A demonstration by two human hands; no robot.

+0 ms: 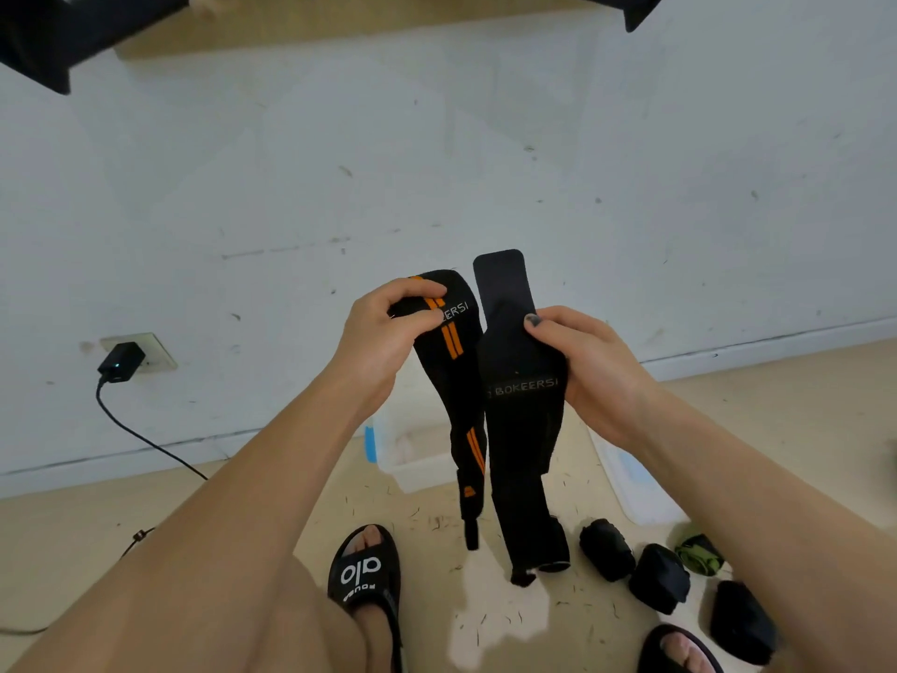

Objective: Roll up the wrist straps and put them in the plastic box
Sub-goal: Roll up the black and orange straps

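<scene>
Behind the hanging straps, the clear plastic box [417, 454] sits on the tan floor. The right hand [587, 366] grips a plain black fabric wrist strap [522, 429]; the left hand [388, 332] pinches an orange-striped black wrist strap [458, 381]. Three rolled black straps [660, 578] lie right.
</scene>
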